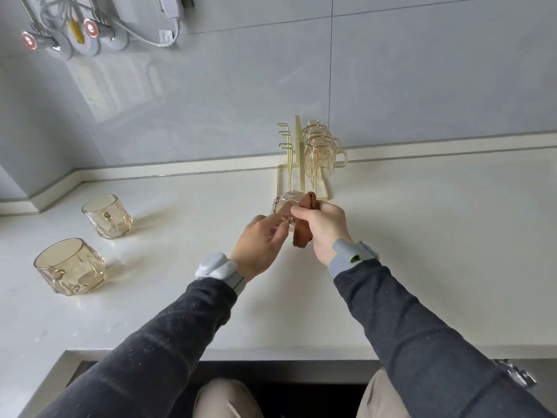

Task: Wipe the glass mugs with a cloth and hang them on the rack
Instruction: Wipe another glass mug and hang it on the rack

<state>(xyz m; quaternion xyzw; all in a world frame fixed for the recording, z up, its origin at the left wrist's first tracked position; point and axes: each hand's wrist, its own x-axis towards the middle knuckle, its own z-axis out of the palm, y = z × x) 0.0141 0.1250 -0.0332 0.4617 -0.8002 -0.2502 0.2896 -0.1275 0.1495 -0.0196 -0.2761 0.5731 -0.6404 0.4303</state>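
My left hand [259, 245] grips a clear glass mug [284, 203] above the counter, just in front of the gold rack [298, 158]. My right hand [322, 227] holds a brown cloth [303, 233] against the mug's right side; part of the cloth pokes out above my fingers and part hangs below. Two amber glass mugs [321, 155] hang on the rack's right side; the hooks on its left side are bare. Two more amber mugs stand on the counter at the left, one farther back [107, 217] and one nearer [70, 267].
The white countertop [422, 236] runs to a grey tiled wall [211, 101] behind the rack. Valves, hoses and a cable hang on the wall at the top left [81, 34]. The counter's front edge and a dark gap lie below my forearms.
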